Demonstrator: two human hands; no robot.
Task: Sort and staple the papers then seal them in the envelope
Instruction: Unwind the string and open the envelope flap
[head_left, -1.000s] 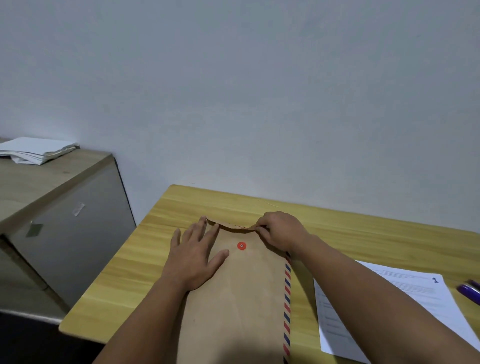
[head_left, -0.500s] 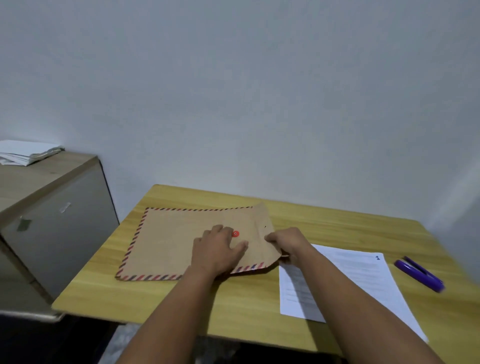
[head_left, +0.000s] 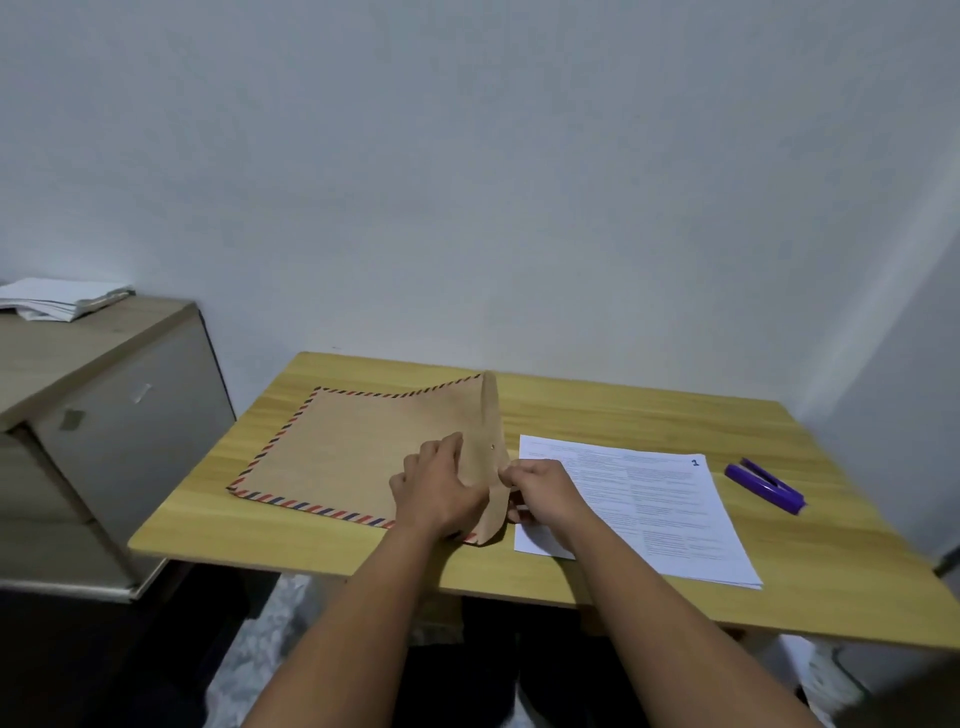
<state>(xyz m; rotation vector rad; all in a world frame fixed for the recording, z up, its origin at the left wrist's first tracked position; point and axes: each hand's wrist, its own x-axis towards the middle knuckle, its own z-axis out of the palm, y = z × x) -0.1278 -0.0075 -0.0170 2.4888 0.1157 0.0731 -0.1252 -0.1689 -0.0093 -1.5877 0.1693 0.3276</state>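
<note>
A brown envelope with a red and blue striped border lies lengthwise on the wooden table, its mouth end at the right lifted upright. My left hand holds that raised end from the left side. My right hand pinches the envelope's flap from the right. A stack of printed white papers, marked 1 at its top corner, lies flat just right of my right hand. A purple stapler rests further right on the table.
A grey cabinet stands left of the table with a pile of white papers on top. A plain wall runs behind the table. The floor below is dark.
The envelope's right end has risen from nearly flat to upright. Both hands shifted slightly right with it. The red button on the envelope is hidden now.
</note>
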